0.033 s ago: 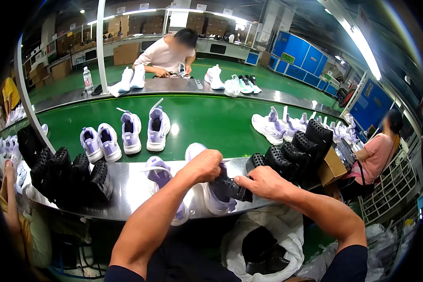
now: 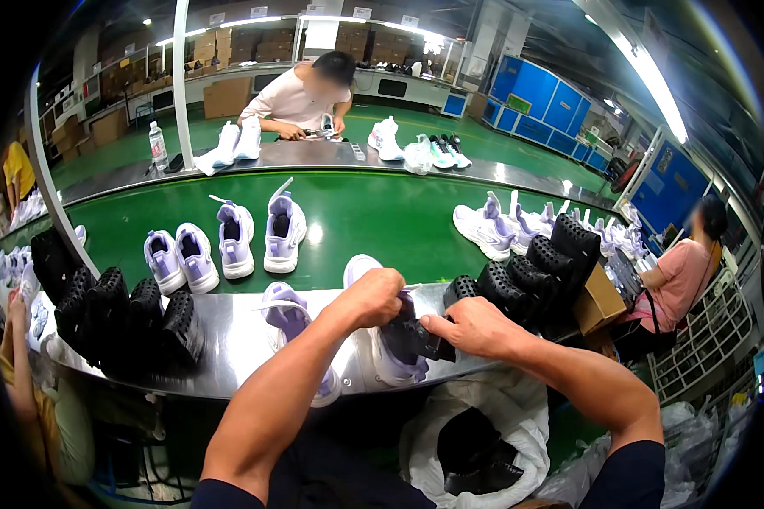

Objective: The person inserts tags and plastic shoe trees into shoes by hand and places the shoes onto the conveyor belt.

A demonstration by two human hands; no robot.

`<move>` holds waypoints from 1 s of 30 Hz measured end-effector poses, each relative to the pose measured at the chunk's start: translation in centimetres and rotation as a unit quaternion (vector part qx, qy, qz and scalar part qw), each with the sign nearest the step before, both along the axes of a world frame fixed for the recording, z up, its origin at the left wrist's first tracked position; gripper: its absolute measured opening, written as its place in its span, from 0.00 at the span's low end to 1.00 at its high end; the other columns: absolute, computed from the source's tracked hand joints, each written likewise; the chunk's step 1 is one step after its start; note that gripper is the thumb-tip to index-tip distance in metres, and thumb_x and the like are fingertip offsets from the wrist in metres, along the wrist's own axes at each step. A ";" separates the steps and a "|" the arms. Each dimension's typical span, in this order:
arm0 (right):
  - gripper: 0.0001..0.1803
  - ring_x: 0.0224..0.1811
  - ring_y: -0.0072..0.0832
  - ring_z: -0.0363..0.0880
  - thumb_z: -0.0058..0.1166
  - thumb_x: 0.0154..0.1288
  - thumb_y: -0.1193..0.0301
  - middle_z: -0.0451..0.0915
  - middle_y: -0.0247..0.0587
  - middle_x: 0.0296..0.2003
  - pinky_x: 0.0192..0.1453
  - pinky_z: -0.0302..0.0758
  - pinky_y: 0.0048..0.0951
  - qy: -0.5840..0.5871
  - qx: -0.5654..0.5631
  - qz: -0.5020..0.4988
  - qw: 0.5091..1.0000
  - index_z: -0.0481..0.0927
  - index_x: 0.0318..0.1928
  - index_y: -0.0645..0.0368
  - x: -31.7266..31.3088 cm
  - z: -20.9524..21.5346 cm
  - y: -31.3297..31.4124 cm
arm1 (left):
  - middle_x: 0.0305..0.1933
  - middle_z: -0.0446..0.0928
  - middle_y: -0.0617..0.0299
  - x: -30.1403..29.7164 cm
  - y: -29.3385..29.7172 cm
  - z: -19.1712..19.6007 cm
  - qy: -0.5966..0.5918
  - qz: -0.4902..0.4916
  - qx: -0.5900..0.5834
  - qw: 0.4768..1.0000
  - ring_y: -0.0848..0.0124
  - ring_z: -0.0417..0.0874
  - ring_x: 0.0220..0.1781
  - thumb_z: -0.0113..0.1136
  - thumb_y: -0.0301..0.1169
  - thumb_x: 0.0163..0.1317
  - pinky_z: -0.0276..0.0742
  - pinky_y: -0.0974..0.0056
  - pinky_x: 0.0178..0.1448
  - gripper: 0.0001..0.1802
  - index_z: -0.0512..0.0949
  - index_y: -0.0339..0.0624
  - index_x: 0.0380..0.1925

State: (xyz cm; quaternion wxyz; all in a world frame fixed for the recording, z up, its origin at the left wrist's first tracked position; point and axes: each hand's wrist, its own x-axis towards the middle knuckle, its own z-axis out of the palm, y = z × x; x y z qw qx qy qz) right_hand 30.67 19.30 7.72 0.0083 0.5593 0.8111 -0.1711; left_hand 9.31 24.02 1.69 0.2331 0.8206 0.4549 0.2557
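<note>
A white-and-lavender sneaker [image 2: 392, 363] stands on the metal edge in front of me, its heel toward me. Partly in its opening sits a black plastic shoe insert [image 2: 424, 341]. My right hand [image 2: 484, 327] is closed on the insert's near end, thumb on top. My left hand [image 2: 373, 297] is closed at the shoe's upper, apparently on the tongue; its fingers hide the exact grip and much of the toe. Left of it, partly behind my left forearm, stands another sneaker [image 2: 285, 316] with a pale strap.
Black dimpled inserts stand in rows at left [image 2: 183, 327] and right [image 2: 502, 288]. On the green belt [image 2: 373, 220] are several lavender sneakers [image 2: 285, 233]. Below hangs a white sack [image 2: 526, 416] holding black pieces. Co-workers sit across [image 2: 284, 102] and at right [image 2: 687, 271].
The sneaker under my hands has shifted very slightly to the right, and the insert is tipped a little differently. Both hands keep their hold.
</note>
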 end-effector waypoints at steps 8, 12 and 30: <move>0.48 0.29 0.43 0.85 0.50 0.64 0.29 0.81 0.56 0.23 0.37 0.78 0.45 -0.050 -0.107 0.017 0.993 0.83 0.26 0.72 0.3 0.3 1.5 | 0.36 0.82 0.36 0.7 0.7 -2.8 0.036 0.010 0.000 0.999 0.41 0.84 0.43 0.60 0.29 0.54 0.79 0.46 0.49 0.11 0.81 0.31 0.32; 0.35 0.32 0.51 0.86 0.61 0.64 0.43 0.83 0.59 0.26 0.38 0.81 0.46 -0.013 0.022 0.062 0.998 0.82 0.28 0.72 -0.1 -2.4 0.9 | 0.32 0.81 0.38 1.3 0.9 -1.7 -0.034 -0.033 -0.074 0.996 0.49 0.85 0.35 0.60 0.30 0.54 0.78 0.51 0.40 0.11 0.82 0.31 0.32; 0.16 0.44 0.63 0.85 0.60 0.52 0.69 0.85 0.66 0.36 0.53 0.80 0.55 0.102 0.160 -0.153 0.970 0.82 0.39 0.69 -0.9 -12.3 4.3 | 0.40 0.85 0.36 6.5 -3.1 -7.2 -0.007 0.327 -0.143 0.934 0.42 0.87 0.45 0.62 0.31 0.56 0.82 0.46 0.49 0.42 0.59 0.25 0.70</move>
